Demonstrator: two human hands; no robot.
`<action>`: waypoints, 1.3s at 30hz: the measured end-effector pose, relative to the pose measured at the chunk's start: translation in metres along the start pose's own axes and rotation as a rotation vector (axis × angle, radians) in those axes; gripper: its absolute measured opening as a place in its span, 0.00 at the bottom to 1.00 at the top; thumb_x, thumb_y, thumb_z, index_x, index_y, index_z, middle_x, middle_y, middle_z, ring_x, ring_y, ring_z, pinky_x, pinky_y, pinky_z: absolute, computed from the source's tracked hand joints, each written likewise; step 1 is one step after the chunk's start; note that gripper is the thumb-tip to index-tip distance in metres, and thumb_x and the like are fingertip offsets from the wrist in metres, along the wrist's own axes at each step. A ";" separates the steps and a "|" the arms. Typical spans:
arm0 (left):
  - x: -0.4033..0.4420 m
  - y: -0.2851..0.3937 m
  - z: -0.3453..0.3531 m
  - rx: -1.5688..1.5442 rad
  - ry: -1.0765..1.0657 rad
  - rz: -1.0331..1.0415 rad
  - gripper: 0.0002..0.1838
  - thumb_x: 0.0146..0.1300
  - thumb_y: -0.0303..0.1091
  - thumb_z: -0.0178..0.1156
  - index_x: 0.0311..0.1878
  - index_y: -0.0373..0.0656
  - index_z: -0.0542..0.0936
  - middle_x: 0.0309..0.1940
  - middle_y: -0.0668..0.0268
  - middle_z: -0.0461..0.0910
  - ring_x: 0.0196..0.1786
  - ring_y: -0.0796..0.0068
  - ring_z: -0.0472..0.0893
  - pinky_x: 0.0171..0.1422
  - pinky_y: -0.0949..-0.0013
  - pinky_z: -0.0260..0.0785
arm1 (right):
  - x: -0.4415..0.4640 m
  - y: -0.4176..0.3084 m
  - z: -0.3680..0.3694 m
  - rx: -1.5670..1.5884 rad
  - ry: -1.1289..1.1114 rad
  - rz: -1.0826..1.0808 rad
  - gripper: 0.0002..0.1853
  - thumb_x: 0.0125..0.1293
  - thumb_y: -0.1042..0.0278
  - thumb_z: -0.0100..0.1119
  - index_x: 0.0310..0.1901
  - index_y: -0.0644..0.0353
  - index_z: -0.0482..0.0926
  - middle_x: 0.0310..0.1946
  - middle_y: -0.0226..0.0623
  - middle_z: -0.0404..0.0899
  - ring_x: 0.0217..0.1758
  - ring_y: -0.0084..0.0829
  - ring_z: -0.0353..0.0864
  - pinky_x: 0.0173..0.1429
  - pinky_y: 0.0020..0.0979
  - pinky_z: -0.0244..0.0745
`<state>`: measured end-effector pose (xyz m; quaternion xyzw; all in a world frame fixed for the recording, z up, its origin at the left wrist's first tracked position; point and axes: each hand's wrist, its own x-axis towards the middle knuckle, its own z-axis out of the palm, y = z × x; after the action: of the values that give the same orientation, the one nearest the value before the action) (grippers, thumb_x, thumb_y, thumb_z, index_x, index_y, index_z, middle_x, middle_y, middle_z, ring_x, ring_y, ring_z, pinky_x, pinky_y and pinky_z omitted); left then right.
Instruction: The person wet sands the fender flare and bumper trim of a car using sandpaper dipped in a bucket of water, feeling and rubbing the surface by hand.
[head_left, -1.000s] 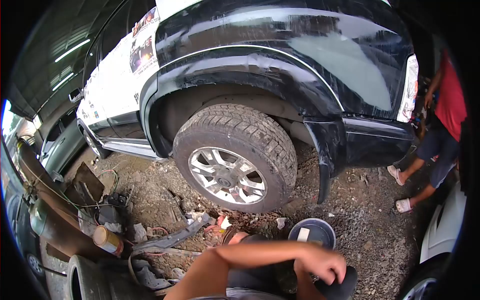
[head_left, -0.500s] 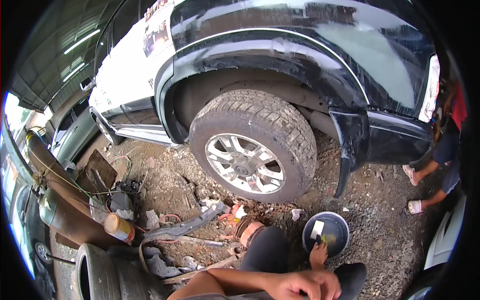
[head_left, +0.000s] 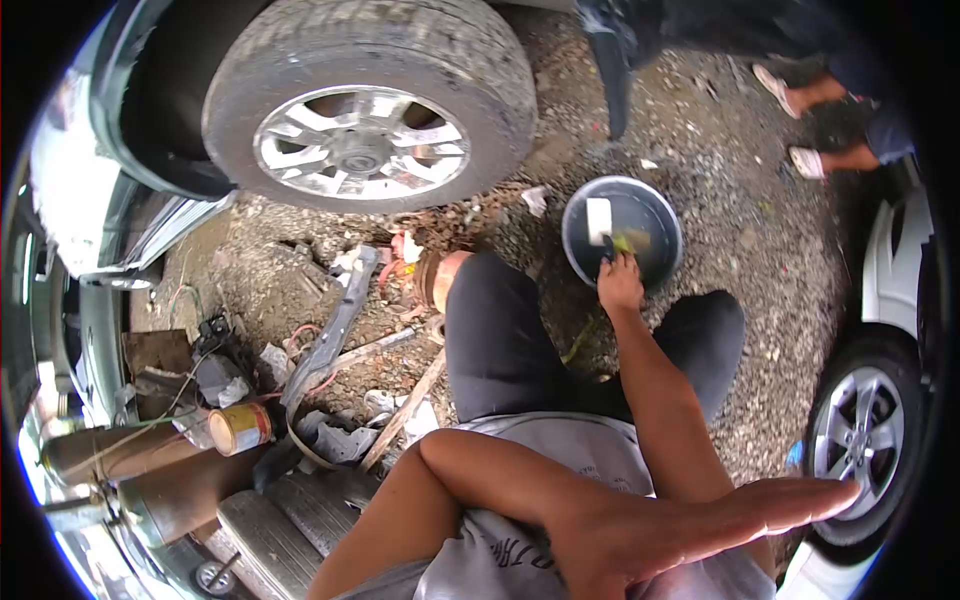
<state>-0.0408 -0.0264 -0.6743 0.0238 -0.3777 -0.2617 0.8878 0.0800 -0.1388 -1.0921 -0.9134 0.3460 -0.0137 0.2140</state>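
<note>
My right hand point(head_left: 622, 283) reaches over the near rim of a dark round basin point(head_left: 572, 253) of water on the ground. Its fingers are closed around a small dark piece point(head_left: 607, 247), whose kind I cannot make out. A white rectangular piece point(head_left: 598, 218) lies just beyond the fingertips; whether it joins the dark piece is unclear. Beside the fingers is something yellow-green point(head_left: 630, 242), blurred in the water. My left hand point(head_left: 700, 532) is held flat in front of my chest, fingers stretched to the right, holding nothing.
A vehicle's rear wheel point(head_left: 360, 155) stands ahead on the left. Scrap and a tin can point(head_left: 240, 428) lie left, near tyres point(head_left: 285, 530) and gas cylinders point(head_left: 180, 495). Another person's feet point(head_left: 806, 162) are ahead right. A white car's wheel point(head_left: 862, 440) stands at right.
My view has tipped downward, so the wheel and basin appear higher. My left hand has gone from curled fingers to stretched flat. My right hand remains at the basin.
</note>
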 end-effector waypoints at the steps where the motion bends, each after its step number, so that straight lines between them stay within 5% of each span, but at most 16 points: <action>1: 0.000 0.004 -0.016 0.034 -0.144 -0.016 0.59 0.64 0.82 0.47 0.84 0.46 0.46 0.81 0.38 0.48 0.85 0.39 0.44 0.81 0.33 0.38 | 0.001 0.003 0.002 0.010 0.002 -0.004 0.28 0.76 0.49 0.49 0.67 0.61 0.74 0.71 0.47 0.71 0.71 0.51 0.72 0.69 0.49 0.75; 2: 0.001 0.007 -0.033 0.069 -0.285 -0.026 0.64 0.61 0.86 0.45 0.85 0.48 0.39 0.83 0.38 0.43 0.86 0.40 0.38 0.82 0.32 0.33 | 0.007 0.001 0.008 0.021 0.010 -0.004 0.28 0.76 0.48 0.50 0.67 0.60 0.75 0.70 0.47 0.72 0.71 0.51 0.73 0.70 0.49 0.75; 7: 0.015 0.023 -0.038 0.015 -0.353 -0.279 0.80 0.47 0.95 0.45 0.83 0.29 0.45 0.84 0.37 0.32 0.86 0.44 0.26 0.81 0.34 0.17 | 0.016 0.007 0.006 -0.074 -0.048 0.044 0.28 0.76 0.48 0.47 0.68 0.60 0.75 0.74 0.50 0.68 0.68 0.51 0.76 0.68 0.49 0.77; 10: 0.012 0.013 -0.019 -0.053 -0.279 -0.022 0.62 0.60 0.85 0.45 0.85 0.49 0.43 0.84 0.40 0.37 0.86 0.44 0.37 0.82 0.30 0.30 | -0.005 -0.002 0.011 -0.067 -0.028 0.003 0.28 0.76 0.48 0.47 0.67 0.60 0.75 0.72 0.50 0.70 0.65 0.51 0.79 0.64 0.49 0.80; 12: 0.023 0.019 -0.027 -0.052 -0.360 -0.065 0.62 0.61 0.85 0.44 0.85 0.49 0.44 0.84 0.40 0.37 0.86 0.44 0.38 0.82 0.29 0.31 | 0.012 0.000 0.010 -0.047 0.046 -0.031 0.28 0.75 0.49 0.48 0.66 0.60 0.75 0.71 0.50 0.71 0.63 0.51 0.80 0.62 0.49 0.81; 13: 0.023 0.036 -0.046 0.020 -0.462 -0.234 0.69 0.55 0.90 0.43 0.84 0.39 0.46 0.84 0.38 0.35 0.86 0.43 0.32 0.82 0.31 0.25 | 0.012 -0.001 0.011 -0.050 0.022 -0.031 0.27 0.75 0.49 0.48 0.66 0.59 0.75 0.70 0.51 0.71 0.62 0.52 0.81 0.61 0.50 0.81; 18: 0.024 0.063 -0.146 0.111 -0.526 -0.746 0.64 0.59 0.72 0.68 0.82 0.33 0.53 0.84 0.41 0.45 0.86 0.46 0.44 0.85 0.40 0.35 | 0.009 -0.010 -0.013 -0.077 -0.201 0.078 0.30 0.70 0.47 0.54 0.65 0.60 0.74 0.60 0.52 0.81 0.59 0.52 0.84 0.60 0.50 0.82; 19: 0.017 0.060 -0.184 0.126 -0.579 -0.840 0.54 0.66 0.59 0.68 0.82 0.35 0.54 0.83 0.46 0.51 0.86 0.52 0.49 0.86 0.45 0.39 | 0.012 -0.013 -0.016 -0.055 -0.205 0.101 0.27 0.70 0.48 0.54 0.62 0.59 0.77 0.56 0.52 0.83 0.56 0.52 0.85 0.59 0.51 0.82; 20: 0.009 0.061 -0.217 0.084 -0.377 -1.070 0.45 0.71 0.50 0.66 0.82 0.38 0.57 0.81 0.52 0.58 0.85 0.59 0.54 0.85 0.49 0.45 | 0.011 -0.014 -0.018 -0.032 -0.216 0.125 0.25 0.69 0.48 0.54 0.58 0.58 0.79 0.51 0.52 0.85 0.52 0.52 0.87 0.58 0.51 0.81; 22: -0.035 0.025 -0.307 0.547 -0.053 -1.096 0.31 0.73 0.40 0.63 0.75 0.42 0.68 0.71 0.59 0.72 0.74 0.66 0.72 0.77 0.60 0.64 | 0.008 0.006 0.004 0.002 -0.173 -0.037 0.23 0.69 0.49 0.55 0.57 0.56 0.81 0.48 0.52 0.86 0.52 0.51 0.87 0.59 0.51 0.81; 24: -0.053 0.006 -0.353 1.515 0.051 -1.138 0.25 0.71 0.36 0.62 0.70 0.42 0.75 0.66 0.55 0.76 0.67 0.59 0.78 0.71 0.60 0.71 | 0.013 0.001 -0.007 0.025 -0.204 0.020 0.19 0.69 0.53 0.54 0.55 0.50 0.83 0.43 0.51 0.88 0.49 0.51 0.88 0.56 0.51 0.82; 27: -0.116 -0.025 -0.439 1.892 -0.016 -0.947 0.18 0.70 0.34 0.60 0.61 0.42 0.81 0.58 0.51 0.80 0.60 0.53 0.80 0.67 0.55 0.73 | 0.014 -0.008 -0.023 0.053 -0.184 0.120 0.23 0.70 0.61 0.52 0.65 0.46 0.78 0.43 0.53 0.88 0.46 0.55 0.88 0.51 0.51 0.83; 32: -0.138 -0.044 -0.442 2.219 -0.241 -0.986 0.12 0.66 0.33 0.61 0.51 0.44 0.85 0.47 0.57 0.85 0.56 0.54 0.82 0.62 0.51 0.73 | 0.017 0.004 -0.012 0.267 0.006 0.163 0.30 0.69 0.69 0.49 0.74 0.48 0.69 0.45 0.59 0.86 0.47 0.60 0.86 0.53 0.55 0.81; 36: -0.133 -0.054 -0.436 2.150 -0.237 -1.163 0.11 0.64 0.38 0.64 0.33 0.42 0.88 0.42 0.55 0.89 0.51 0.51 0.85 0.58 0.46 0.73 | 0.022 0.009 -0.035 0.420 0.019 0.253 0.23 0.68 0.68 0.52 0.65 0.59 0.75 0.51 0.62 0.83 0.56 0.60 0.82 0.61 0.53 0.76; 37: -0.123 -0.058 -0.435 1.968 -0.273 -1.451 0.16 0.70 0.43 0.59 0.44 0.40 0.88 0.46 0.50 0.88 0.53 0.46 0.85 0.58 0.43 0.74 | 0.020 0.000 -0.065 0.401 -0.058 0.243 0.26 0.68 0.67 0.53 0.67 0.60 0.73 0.50 0.61 0.83 0.56 0.60 0.82 0.61 0.53 0.76; 39: -0.127 -0.074 -0.427 1.777 -0.208 -1.486 0.21 0.73 0.48 0.53 0.53 0.41 0.84 0.50 0.47 0.87 0.57 0.44 0.84 0.60 0.42 0.74 | 0.021 -0.005 -0.096 0.301 -0.100 0.162 0.29 0.67 0.67 0.54 0.71 0.57 0.70 0.53 0.59 0.83 0.57 0.58 0.83 0.62 0.51 0.78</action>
<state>0.1443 -0.0954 -1.0803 0.8322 -0.3924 -0.3615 0.1511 0.0828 -0.1853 -1.0059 -0.8397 0.4015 -0.0027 0.3655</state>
